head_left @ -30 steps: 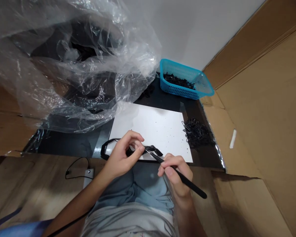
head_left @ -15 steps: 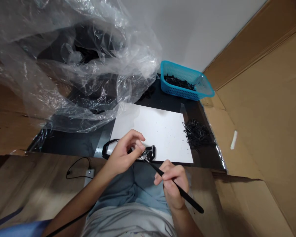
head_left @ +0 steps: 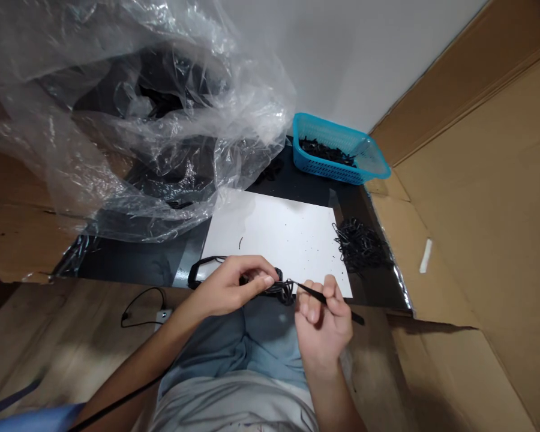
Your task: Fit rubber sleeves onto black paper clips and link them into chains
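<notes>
My left hand [head_left: 234, 285] is closed on a black looped piece of rubber or plastic [head_left: 284, 290] at the near edge of the white sheet [head_left: 270, 216]. One angular end of a black loop shows left of that hand; its middle is hidden by my fingers. In my right hand [head_left: 324, 321] are slim black tweezers [head_left: 314, 293], pointing left. Their tips meet or nearly meet the held piece's right end; contact is too small to tell. A short curved black scrap [head_left: 240, 242] lies on the sheet beyond my left hand.
Tangled thin black loops [head_left: 360, 243] are heaped at the sheet's right edge. A blue basket [head_left: 333, 174] with black pieces stands at the back. Clear plastic [head_left: 252, 126] spreads over the left side. Cardboard [head_left: 486, 198] walls the right. Black specks dot the sheet.
The held piece has shifted right and turned with my left hand. My right hand has rolled palm-up, swinging the tweezers flatter. A curved black scrap now shows on the sheet.
</notes>
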`<state>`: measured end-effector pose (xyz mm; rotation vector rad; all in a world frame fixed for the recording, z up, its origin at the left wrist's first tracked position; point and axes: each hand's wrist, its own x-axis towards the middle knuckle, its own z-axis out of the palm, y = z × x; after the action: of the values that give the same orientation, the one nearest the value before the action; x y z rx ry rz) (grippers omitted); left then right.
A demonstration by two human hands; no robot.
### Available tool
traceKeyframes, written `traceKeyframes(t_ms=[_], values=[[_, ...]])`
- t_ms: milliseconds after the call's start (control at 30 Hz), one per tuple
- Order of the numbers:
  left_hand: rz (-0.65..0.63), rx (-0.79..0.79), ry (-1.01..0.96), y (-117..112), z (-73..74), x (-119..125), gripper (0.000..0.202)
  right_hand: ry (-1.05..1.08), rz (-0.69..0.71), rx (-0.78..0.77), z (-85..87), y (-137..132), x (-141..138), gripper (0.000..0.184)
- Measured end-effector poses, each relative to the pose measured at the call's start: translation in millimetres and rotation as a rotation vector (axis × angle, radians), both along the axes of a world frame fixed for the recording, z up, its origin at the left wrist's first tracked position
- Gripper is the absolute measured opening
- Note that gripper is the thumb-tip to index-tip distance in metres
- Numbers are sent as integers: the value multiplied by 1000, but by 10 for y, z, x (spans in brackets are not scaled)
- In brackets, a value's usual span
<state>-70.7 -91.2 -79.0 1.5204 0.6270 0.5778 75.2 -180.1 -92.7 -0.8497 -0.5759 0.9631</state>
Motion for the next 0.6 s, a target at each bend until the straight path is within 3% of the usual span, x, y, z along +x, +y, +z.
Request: traceKeyframes(t_ms=[67,167,400,600], values=[[-87,23,30,44,13,-11,19,55,-11,-42,-37,65,27,6],[-95,40,47,67,19,5,23,82,-21,-86,-61,118,54,6],[150,137,123,-22,-9,55,24,37,114,-27,-32,-50,24,16],[274,223,133,-63,-23,70,24,53,252,-20,-152,-227,1,12]])
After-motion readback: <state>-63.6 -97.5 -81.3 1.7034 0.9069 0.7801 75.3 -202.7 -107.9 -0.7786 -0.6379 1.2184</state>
